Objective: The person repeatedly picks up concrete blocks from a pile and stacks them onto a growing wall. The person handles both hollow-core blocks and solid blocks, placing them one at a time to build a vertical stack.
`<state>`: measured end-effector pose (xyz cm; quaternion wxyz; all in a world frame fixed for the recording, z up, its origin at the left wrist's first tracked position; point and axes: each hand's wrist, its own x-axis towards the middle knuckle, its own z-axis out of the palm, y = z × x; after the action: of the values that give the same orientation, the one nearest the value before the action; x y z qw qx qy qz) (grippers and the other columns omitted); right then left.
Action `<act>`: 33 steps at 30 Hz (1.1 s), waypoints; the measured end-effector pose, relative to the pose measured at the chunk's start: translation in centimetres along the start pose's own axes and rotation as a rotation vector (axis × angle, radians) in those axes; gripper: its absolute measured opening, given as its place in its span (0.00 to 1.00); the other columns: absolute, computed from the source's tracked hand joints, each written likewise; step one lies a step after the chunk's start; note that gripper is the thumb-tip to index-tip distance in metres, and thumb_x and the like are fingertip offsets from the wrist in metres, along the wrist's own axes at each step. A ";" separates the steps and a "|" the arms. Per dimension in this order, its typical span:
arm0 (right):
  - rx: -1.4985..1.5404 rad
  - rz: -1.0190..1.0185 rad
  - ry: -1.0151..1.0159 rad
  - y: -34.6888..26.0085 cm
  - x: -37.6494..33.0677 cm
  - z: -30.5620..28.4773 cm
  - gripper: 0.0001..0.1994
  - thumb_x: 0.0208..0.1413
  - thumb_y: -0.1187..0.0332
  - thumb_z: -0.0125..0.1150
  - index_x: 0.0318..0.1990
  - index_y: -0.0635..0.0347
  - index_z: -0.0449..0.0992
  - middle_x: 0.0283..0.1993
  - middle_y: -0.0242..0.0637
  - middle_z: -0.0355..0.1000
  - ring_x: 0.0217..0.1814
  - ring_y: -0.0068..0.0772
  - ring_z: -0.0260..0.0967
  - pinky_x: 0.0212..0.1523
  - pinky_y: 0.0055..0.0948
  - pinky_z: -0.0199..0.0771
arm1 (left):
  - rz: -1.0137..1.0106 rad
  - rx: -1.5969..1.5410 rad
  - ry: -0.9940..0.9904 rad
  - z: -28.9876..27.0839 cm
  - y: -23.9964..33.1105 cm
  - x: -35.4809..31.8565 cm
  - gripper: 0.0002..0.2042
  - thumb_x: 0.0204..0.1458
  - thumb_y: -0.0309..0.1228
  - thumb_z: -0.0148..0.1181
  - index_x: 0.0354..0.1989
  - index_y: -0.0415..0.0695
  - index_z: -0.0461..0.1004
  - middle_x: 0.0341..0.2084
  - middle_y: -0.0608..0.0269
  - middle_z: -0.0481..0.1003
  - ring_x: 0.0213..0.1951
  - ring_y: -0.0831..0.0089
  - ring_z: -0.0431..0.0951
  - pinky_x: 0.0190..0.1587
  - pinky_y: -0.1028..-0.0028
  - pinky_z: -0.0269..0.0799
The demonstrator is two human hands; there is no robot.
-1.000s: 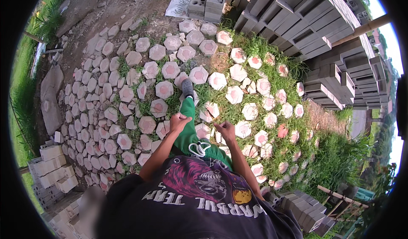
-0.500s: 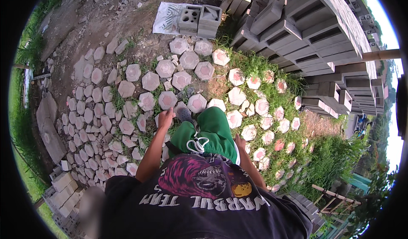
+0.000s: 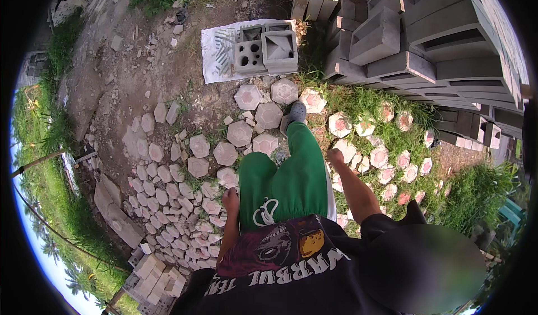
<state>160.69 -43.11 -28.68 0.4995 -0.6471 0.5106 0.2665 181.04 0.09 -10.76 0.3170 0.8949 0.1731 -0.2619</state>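
Observation:
My left hand (image 3: pixel 230 198) hangs by the left thigh of my green trousers (image 3: pixel 263 189), its fingers curled in with nothing seen in them. Out to the right, my right hand (image 3: pixel 335 156) is loosely closed and empty, above the paving. My foot in a grey clog (image 3: pixel 297 112) is forward among hexagonal paving stones (image 3: pixel 269 115) with pinkish centres. Ahead stand grey hollow concrete blocks (image 3: pixel 280 57), one showing round holes in its face, on or beside a white sack (image 3: pixel 213 63) spread on the dirt. Neither hand touches them.
Tall stacks of grey concrete blocks (image 3: pixel 448 35) rise at the right. Grass (image 3: pixel 370 99) grows between the stones on that side. Broken pavers (image 3: pixel 174 203) crowd the left, near long flat slabs (image 3: pixel 115 208). More pale blocks (image 3: pixel 154 278) are piled at lower left.
I have stepped forward, so the blocks and sack appear nearer. My left hand has swung back to my thigh, and my right hand has swung forward. The view has turned slightly.

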 end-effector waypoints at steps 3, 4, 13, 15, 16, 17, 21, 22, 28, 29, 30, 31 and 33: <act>0.064 -0.151 0.297 -8.5 8.0 -3.0 0.17 0.55 0.60 0.47 0.37 0.65 0.77 0.41 0.53 0.73 0.43 0.55 0.73 0.44 0.45 0.74 | 0.110 0.053 0.004 0.9 6.9 4.0 0.16 0.53 0.37 0.55 0.37 0.35 0.76 0.30 0.53 0.78 0.35 0.63 0.78 0.41 0.68 0.71; 0.059 -0.179 0.265 -10.9 10.5 -4.2 0.20 0.55 0.56 0.46 0.37 0.65 0.76 0.41 0.57 0.73 0.45 0.60 0.70 0.48 0.46 0.71 | 0.136 0.080 -0.021 1.8 10.2 5.2 0.16 0.53 0.37 0.54 0.38 0.35 0.76 0.31 0.52 0.78 0.36 0.63 0.78 0.42 0.68 0.71; 0.140 -0.090 0.306 -33.3 24.7 -8.7 0.25 0.51 0.55 0.56 0.49 0.66 0.68 0.47 0.58 0.71 0.52 0.55 0.69 0.53 0.43 0.69 | 0.288 0.116 -0.356 21.3 29.4 29.1 0.21 0.53 0.40 0.59 0.47 0.34 0.70 0.39 0.50 0.77 0.42 0.65 0.77 0.46 0.70 0.71; 0.120 -0.143 0.344 -35.1 29.2 -8.5 0.28 0.50 0.57 0.59 0.55 0.66 0.63 0.52 0.59 0.68 0.56 0.55 0.65 0.56 0.43 0.66 | 0.217 0.030 -0.420 27.2 33.8 35.0 0.28 0.51 0.42 0.61 0.55 0.33 0.64 0.46 0.45 0.74 0.46 0.62 0.76 0.49 0.70 0.70; 0.111 -0.163 0.367 -35.6 31.1 -7.6 0.30 0.50 0.58 0.59 0.57 0.66 0.61 0.54 0.59 0.66 0.57 0.56 0.64 0.57 0.43 0.65 | 0.213 0.031 -0.428 29.5 35.3 37.9 0.32 0.51 0.43 0.61 0.57 0.32 0.62 0.50 0.42 0.71 0.50 0.60 0.74 0.53 0.69 0.68; 0.121 -0.133 0.330 -37.0 32.9 -7.1 0.33 0.49 0.57 0.61 0.59 0.66 0.58 0.57 0.60 0.62 0.60 0.57 0.62 0.59 0.42 0.63 | 0.196 -0.011 -0.458 31.5 35.2 42.1 0.34 0.50 0.45 0.62 0.58 0.32 0.61 0.52 0.40 0.69 0.54 0.57 0.71 0.56 0.68 0.65; 0.077 -0.269 0.391 -36.7 38.4 -6.7 0.41 0.46 0.56 0.63 0.63 0.68 0.51 0.58 0.62 0.60 0.61 0.56 0.60 0.61 0.40 0.62 | 0.417 0.191 -0.390 38.6 41.2 48.1 0.42 0.46 0.50 0.62 0.62 0.31 0.55 0.56 0.39 0.65 0.57 0.54 0.68 0.58 0.67 0.62; 0.147 -0.330 0.350 -36.7 39.5 -6.5 0.39 0.46 0.57 0.63 0.62 0.69 0.53 0.57 0.61 0.62 0.60 0.55 0.61 0.60 0.39 0.62 | 0.423 0.150 -0.437 39.8 41.3 49.9 0.39 0.48 0.47 0.62 0.62 0.32 0.55 0.55 0.43 0.67 0.56 0.58 0.68 0.57 0.68 0.62; 0.246 -0.203 0.316 -38.5 41.8 -7.4 0.35 0.41 0.62 0.62 0.61 0.61 0.61 0.49 0.52 0.72 0.53 0.48 0.70 0.55 0.36 0.67 | 0.365 0.070 -0.553 42.0 43.9 51.7 0.29 0.49 0.40 0.61 0.55 0.33 0.64 0.50 0.52 0.72 0.51 0.65 0.71 0.53 0.69 0.64; 0.219 -0.208 0.293 -38.6 42.1 -7.5 0.36 0.41 0.62 0.62 0.62 0.59 0.61 0.48 0.51 0.73 0.52 0.48 0.70 0.54 0.36 0.67 | 0.371 0.055 -0.557 42.2 43.9 52.0 0.27 0.49 0.39 0.61 0.54 0.34 0.66 0.50 0.52 0.72 0.50 0.66 0.72 0.53 0.69 0.64; 0.229 -0.215 0.278 -38.7 42.2 -7.5 0.37 0.40 0.63 0.61 0.63 0.57 0.60 0.49 0.50 0.73 0.52 0.47 0.70 0.54 0.36 0.68 | 0.378 0.039 -0.524 42.3 43.7 52.0 0.26 0.49 0.40 0.60 0.52 0.33 0.67 0.48 0.51 0.73 0.49 0.63 0.73 0.53 0.68 0.65; 0.240 -0.222 0.267 -38.5 42.5 -7.6 0.37 0.40 0.64 0.61 0.64 0.54 0.59 0.49 0.49 0.73 0.52 0.47 0.71 0.54 0.35 0.68 | 0.388 0.024 -0.495 42.6 43.4 52.0 0.25 0.50 0.42 0.60 0.50 0.33 0.69 0.46 0.50 0.74 0.48 0.61 0.73 0.52 0.67 0.65; 0.260 -0.258 0.282 -38.5 42.7 -7.4 0.38 0.39 0.66 0.59 0.65 0.51 0.59 0.49 0.48 0.73 0.52 0.47 0.71 0.53 0.35 0.68 | 0.416 0.111 -0.391 43.0 43.2 52.1 0.25 0.50 0.45 0.58 0.46 0.32 0.72 0.43 0.46 0.75 0.46 0.55 0.75 0.51 0.65 0.66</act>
<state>209.48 -67.58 -48.12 0.5323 -0.6681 0.5184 0.0397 227.93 -52.63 -48.77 0.3417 0.8597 -0.0935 -0.3679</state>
